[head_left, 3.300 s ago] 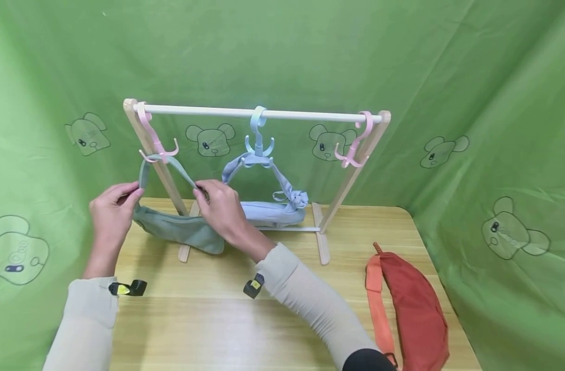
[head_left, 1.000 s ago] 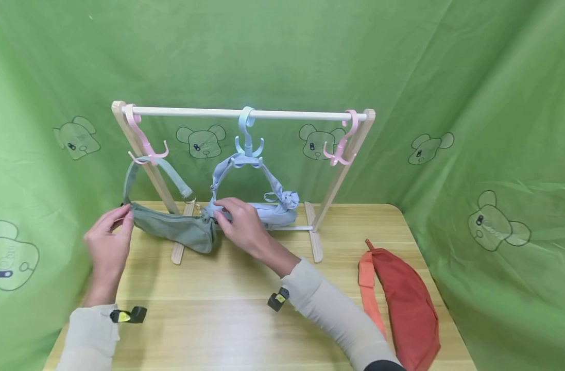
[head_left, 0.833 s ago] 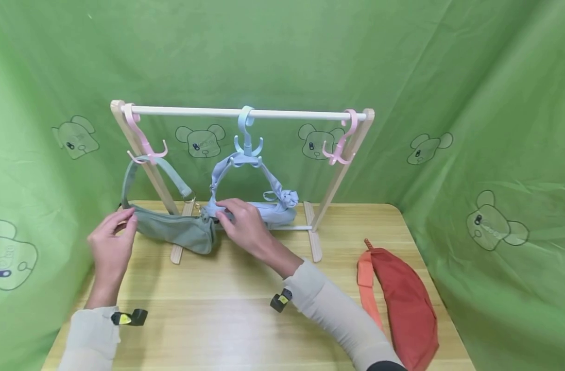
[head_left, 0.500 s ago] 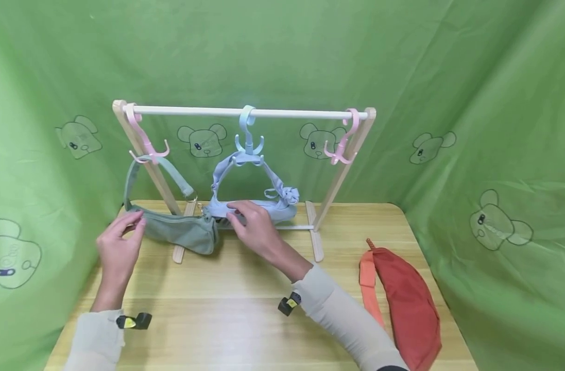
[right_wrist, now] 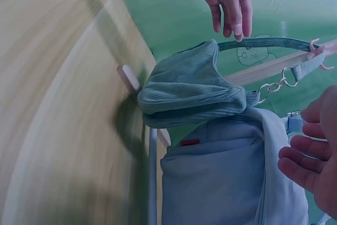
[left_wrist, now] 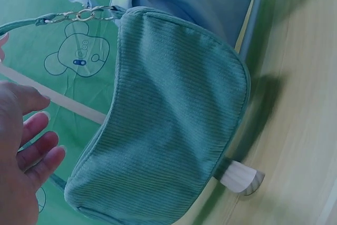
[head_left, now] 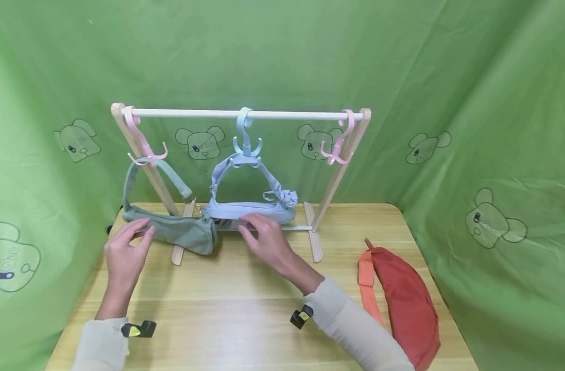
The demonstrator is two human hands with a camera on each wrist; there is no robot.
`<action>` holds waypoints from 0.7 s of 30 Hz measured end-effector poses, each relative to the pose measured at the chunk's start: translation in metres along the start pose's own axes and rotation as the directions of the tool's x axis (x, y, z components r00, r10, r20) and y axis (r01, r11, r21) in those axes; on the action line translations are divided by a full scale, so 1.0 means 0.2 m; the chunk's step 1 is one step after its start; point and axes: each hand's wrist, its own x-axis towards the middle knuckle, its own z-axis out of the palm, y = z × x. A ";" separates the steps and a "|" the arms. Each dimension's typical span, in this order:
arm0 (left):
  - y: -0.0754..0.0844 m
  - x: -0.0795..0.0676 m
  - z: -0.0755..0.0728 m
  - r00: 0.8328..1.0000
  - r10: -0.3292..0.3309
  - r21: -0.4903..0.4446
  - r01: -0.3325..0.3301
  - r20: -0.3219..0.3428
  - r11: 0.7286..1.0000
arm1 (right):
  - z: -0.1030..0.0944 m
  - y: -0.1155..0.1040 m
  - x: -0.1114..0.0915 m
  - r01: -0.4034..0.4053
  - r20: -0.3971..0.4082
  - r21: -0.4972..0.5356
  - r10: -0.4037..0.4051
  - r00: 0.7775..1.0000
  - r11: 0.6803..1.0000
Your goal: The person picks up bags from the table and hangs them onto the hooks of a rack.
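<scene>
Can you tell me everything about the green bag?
The green shoulder bag is curved, with ribbed fabric that looks like corduroy and what looks like a zip along its top. Its strap loops over the left pink hook, with metal rings joining one end to the bag. It hangs slanting down rightward in the head view, and seems to rest against the light-blue bag. The left hand is near, not gripping it.

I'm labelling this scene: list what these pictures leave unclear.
Head: right sleeve hides the lower end of the orange strap; bottom edge crops the red bag.
Right wrist: bottom edge crops the blue bag; any print on its red tag is too small.
Left wrist: left edge crops the left hand, bottom edge the green bag.
</scene>
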 end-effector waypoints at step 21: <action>0.05 -0.06 0.05 0.998 0.045 0.018 -0.046 0.034 0.999 | -0.09 0.10 -0.21 -0.123 -0.014 -0.045 0.123 0.992 0.991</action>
